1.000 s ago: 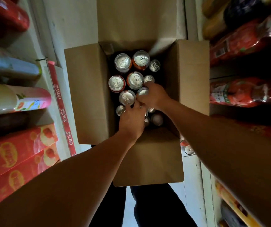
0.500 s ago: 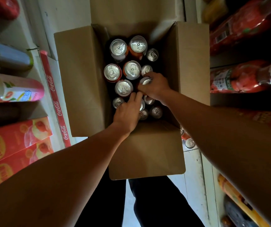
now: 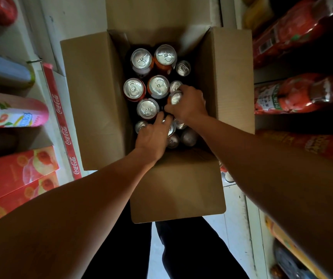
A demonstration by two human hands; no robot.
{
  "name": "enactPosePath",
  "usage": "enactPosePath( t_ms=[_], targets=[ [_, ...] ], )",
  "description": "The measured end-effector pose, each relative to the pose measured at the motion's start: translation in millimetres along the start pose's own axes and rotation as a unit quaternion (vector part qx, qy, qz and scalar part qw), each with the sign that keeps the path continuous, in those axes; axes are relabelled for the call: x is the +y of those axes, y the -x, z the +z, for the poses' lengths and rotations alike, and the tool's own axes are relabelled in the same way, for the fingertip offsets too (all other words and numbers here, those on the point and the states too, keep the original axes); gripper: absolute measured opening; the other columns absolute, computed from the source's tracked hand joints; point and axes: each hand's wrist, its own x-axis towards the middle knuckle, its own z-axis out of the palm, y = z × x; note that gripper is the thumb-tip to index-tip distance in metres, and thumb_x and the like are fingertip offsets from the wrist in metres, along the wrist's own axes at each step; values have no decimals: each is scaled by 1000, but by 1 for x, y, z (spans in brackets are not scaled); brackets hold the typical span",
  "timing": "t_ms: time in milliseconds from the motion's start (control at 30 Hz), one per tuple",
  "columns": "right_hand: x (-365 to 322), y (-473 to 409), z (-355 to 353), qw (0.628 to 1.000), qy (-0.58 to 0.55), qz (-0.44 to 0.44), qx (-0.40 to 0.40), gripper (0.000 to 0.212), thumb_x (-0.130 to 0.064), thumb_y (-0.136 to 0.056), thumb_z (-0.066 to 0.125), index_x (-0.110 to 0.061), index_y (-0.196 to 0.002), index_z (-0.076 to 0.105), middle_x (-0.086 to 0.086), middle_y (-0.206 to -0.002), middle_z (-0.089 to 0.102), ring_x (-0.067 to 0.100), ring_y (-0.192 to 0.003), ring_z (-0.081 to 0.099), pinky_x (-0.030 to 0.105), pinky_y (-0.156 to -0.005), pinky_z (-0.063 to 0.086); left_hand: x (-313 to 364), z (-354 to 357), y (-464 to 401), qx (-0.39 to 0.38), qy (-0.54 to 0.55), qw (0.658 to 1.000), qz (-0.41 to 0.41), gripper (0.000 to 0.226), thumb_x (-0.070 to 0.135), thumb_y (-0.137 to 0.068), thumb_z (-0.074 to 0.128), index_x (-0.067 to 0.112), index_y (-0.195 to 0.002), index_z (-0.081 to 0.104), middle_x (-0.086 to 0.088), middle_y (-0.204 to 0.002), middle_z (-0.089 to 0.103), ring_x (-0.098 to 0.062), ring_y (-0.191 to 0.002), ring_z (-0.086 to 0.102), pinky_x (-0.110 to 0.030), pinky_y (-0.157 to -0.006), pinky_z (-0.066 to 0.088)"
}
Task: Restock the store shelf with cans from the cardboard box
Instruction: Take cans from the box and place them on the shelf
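Both hands sit a little lower in the view than before. Nearest, the left hand (image 3: 153, 137) reaches into the cardboard box (image 3: 97, 101), its curled fingers down among the lower cans; whether they grip one cannot be told. Just beyond, the right hand (image 3: 189, 105) has its fingers wrapped round an upright can (image 3: 176, 97). Farther back stand five taller cans (image 3: 158, 86).
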Motion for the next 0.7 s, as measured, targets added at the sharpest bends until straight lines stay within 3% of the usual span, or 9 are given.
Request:
enactPosePath(
  t_ms=[167,333,400,467,600,700],
  targets=[
    [5,37,-36,998,3,-46,38,48,-41,-62,79,-19,-103,65,-4,-91,72,13,-83,67,25,-70,50,9,-20,2,-47,2,999,-7,85,25,-79,75,20,-148,24,-8,-151,28,-39,-96,65,-43,-77,52],
    [-29,102,-92,992,-85,-71,67,36,-45,-66,77,-26,-93,64,-11,-84,69,3,-77,65,32,-72,56,21,-90,26,-23,170,984,-53,94,56,-65,78,23,-141,31,-2,-140,40,-29,-111,60,-42,-85,53],
    [-51,131,-134,986,-119,-80,83,33,-43,-66,78,-28,-91,63,-13,-82,68,1,-76,65,28,-70,55,32,-140,39,22,319,947,-25,94,57,-58,81,24,-136,39,1,-134,48,-17,-116,56,-39,-92,51],
    [-82,161,-187,980,-150,-84,98,34,-41,-63,77,-30,-92,62,-17,-81,68,-2,-77,65,20,-68,52,48,-203,47,50,410,910,33,90,52,-60,81,22,-136,45,3,-130,56,-10,-116,57,-35,-97,50],
    [-153,228,-304,959,-198,-114,169,45,-39,-57,84,-31,-97,65,-17,-82,70,-2,-79,67,16,-70,54,97,-345,71,62,445,887,103,71,31,-60,86,26,-124,56,7,-115,67,-8,-105,65,-34,-89,55],
    [-204,279,-400,934,-223,-148,238,49,-35,-60,89,-29,-104,67,-18,-87,71,-5,-82,66,15,-72,53,151,-455,96,104,486,856,144,62,6,-60,90,21,-112,60,8,-96,70,8,-89,66,-9,-73,49]
  ],
)
